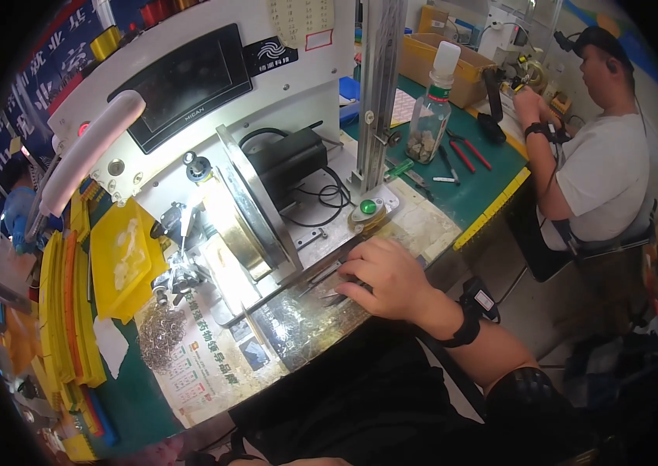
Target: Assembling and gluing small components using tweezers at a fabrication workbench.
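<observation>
My right hand rests over the front edge of the worktable, with a wristband on its wrist. Its fingers are curled, thumb and index finger around slim metal tweezers, partly hidden under the hand. Just beyond it sits a green push button on a metal base. To its left stands a machine with a metal wheel under a bright lamp. Of my left arm, only a strip of skin shows at the bottom edge; the fingers are out of sight.
A tangle of thin metal pieces lies on printed paper left of the machine. Further left are a yellow tray and yellow strips. A clear bottle and red-handled pliers lie beyond. A co-worker sits at right.
</observation>
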Demonstrator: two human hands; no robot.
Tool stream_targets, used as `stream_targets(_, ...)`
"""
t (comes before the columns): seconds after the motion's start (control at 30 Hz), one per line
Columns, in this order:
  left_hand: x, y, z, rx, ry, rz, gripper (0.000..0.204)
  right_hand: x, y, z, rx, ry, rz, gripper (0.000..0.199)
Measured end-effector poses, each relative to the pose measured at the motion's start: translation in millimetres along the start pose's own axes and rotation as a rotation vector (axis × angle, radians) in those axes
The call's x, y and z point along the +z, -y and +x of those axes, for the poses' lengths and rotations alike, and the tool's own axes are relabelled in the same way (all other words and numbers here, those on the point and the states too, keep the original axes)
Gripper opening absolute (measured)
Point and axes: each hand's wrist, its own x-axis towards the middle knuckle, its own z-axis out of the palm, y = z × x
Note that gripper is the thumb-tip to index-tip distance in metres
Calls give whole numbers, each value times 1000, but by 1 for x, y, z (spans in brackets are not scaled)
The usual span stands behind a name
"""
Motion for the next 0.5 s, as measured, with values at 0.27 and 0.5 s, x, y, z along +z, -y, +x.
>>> stream_targets(0.27,-11,0,-21,26,24,-57,23,1,0,0,6,12,9,22)
stream_targets(0.5,-13,26,-42,494,-129,203,20,0,-3,-1,-2,41,6,23)
